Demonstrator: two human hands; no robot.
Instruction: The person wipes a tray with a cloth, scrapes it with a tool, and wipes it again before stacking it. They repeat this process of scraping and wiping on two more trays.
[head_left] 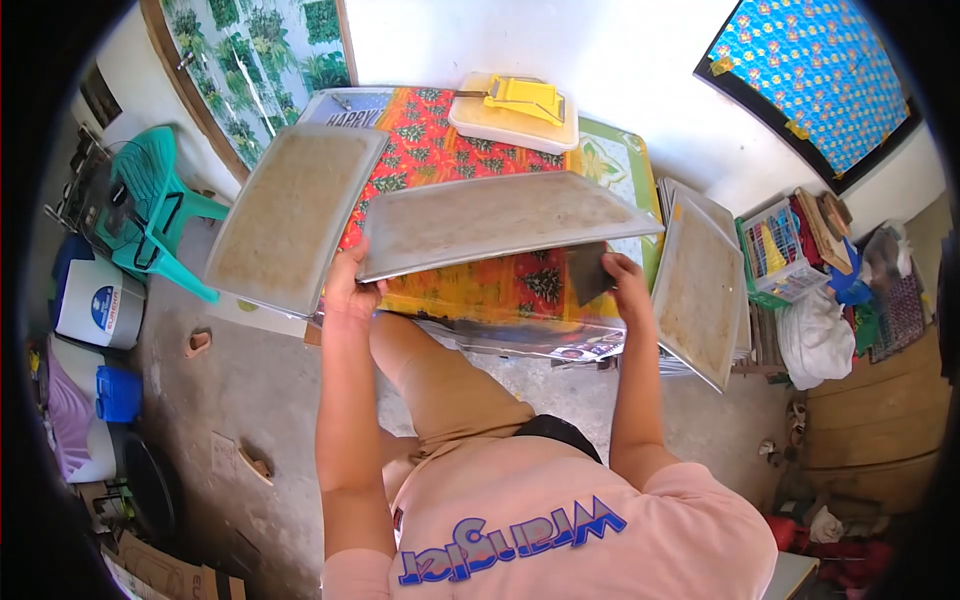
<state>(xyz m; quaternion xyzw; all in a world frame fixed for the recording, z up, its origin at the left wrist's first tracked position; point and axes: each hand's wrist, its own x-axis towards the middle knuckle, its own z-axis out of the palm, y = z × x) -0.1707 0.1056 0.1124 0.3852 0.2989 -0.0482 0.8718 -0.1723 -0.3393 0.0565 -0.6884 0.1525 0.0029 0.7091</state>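
Observation:
A flat, worn baking tray (490, 222) is raised and tilted over the table. My left hand (352, 285) is closed on its near left corner. My right hand (628, 288) pinches a dark, flat, squarish piece (588, 273) just below the tray's near right edge; its exact kind I cannot make out. To the left, a second tray (295, 215) lies partly over the table's edge. More trays (700, 285) stand stacked at the right, beside my right hand.
The table's cover (410, 150) is red and patterned. At its back stands a white tub (515, 130) with tan contents and a yellow plastic tool (527, 100) on top. A green chair (160, 210) is left; crates (780, 245) and a white sack (815, 335) are right.

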